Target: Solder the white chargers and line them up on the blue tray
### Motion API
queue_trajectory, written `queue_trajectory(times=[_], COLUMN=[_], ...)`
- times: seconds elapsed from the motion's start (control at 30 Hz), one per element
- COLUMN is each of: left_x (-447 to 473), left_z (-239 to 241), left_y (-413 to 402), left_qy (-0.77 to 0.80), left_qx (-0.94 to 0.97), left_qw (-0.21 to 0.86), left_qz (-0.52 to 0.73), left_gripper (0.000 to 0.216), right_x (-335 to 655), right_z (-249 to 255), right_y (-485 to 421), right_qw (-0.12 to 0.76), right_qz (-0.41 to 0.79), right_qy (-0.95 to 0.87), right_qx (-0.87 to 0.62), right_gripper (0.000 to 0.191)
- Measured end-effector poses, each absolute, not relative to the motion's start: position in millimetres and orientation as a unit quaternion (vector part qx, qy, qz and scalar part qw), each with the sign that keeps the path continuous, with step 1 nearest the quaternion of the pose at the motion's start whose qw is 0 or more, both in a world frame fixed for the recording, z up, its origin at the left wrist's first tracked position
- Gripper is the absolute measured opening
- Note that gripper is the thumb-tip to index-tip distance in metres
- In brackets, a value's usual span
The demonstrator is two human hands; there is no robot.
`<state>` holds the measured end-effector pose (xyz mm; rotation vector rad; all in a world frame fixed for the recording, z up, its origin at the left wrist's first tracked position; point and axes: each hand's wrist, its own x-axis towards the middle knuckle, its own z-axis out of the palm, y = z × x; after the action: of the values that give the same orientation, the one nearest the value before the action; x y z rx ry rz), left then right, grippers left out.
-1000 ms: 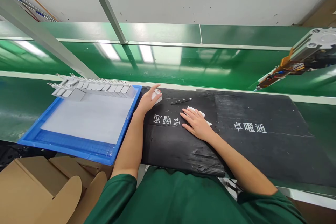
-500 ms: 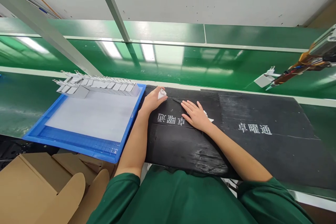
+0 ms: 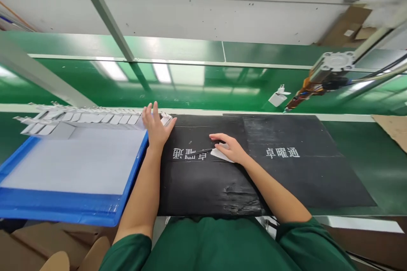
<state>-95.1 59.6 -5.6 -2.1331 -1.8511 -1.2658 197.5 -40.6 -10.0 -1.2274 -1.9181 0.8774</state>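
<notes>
My left hand (image 3: 155,130) is raised with fingers spread at the right corner of the blue tray (image 3: 122,203). A white plug adapter (image 3: 165,118) shows in the gap between its thumb and forefinger. Over the black mat (image 3: 203,194), my right hand (image 3: 231,149) is closed around a white piece of cloth or paper (image 3: 221,154) and a thin dark pointed tool (image 3: 202,151), whose tip points left. Whether the tool is tweezers I cannot make out. White plug adapters (image 3: 104,117) stand in rows along the tray's far side, pins up.
A machine arm with wires (image 3: 313,82) hangs at the right, a white plug adapter (image 3: 278,98) close to its tip. Behind the mat runs a glossy green surface (image 3: 190,80). Brown cardboard (image 3: 38,243) lies below left, and a metal post (image 3: 104,17) rises beyond the tray.
My view has swung to the right. My left hand's fingers have spread from around the adapter. My right hand, flat before, has curled around the white piece and dark tool.
</notes>
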Motion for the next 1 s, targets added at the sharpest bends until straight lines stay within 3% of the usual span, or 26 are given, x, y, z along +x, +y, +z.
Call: queue_trajectory(times=[0.17,0.27,0.4,0.53,0.73,1.0], left_x=[-68.7,-51.2,-43.1,-44.7,-42.6,-37.4], left_z=[5.1,2.7,-2.5,-3.3,-0.4,3.0], left_y=[45.3,41.5,42.2,42.0,40.4,33.3], left_qy=[-0.521,-0.461,-0.448,-0.44,-0.451,-0.412], left_qx=[-0.723,-0.777,-0.794,-0.795,-0.8,-0.838], left_qw=[0.062,0.033,0.006,0.009,-0.041,-0.144], left_qz=[-0.449,-0.428,-0.412,-0.417,-0.395,-0.328], left_gripper=[0.066,0.054,0.05,0.05,0.046,0.033], right_x=[251.2,291.5,325.5,337.5,324.6,245.6], right_z=[-19.0,-21.5,-16.5,-6.8,1.0,-8.0], right_y=[10.3,55.0,100.4,119.3,110.8,22.3], right_qw=[0.445,0.445,0.429,0.437,0.449,0.425], right_qz=[0.22,0.07,0.023,0.022,0.063,0.198], right_qy=[-0.599,-0.476,-0.374,-0.303,-0.424,-0.636], right_qx=[-0.629,-0.755,-0.822,-0.847,-0.784,-0.613], right_gripper=[0.063,0.08,0.094,0.082,0.047,0.045])
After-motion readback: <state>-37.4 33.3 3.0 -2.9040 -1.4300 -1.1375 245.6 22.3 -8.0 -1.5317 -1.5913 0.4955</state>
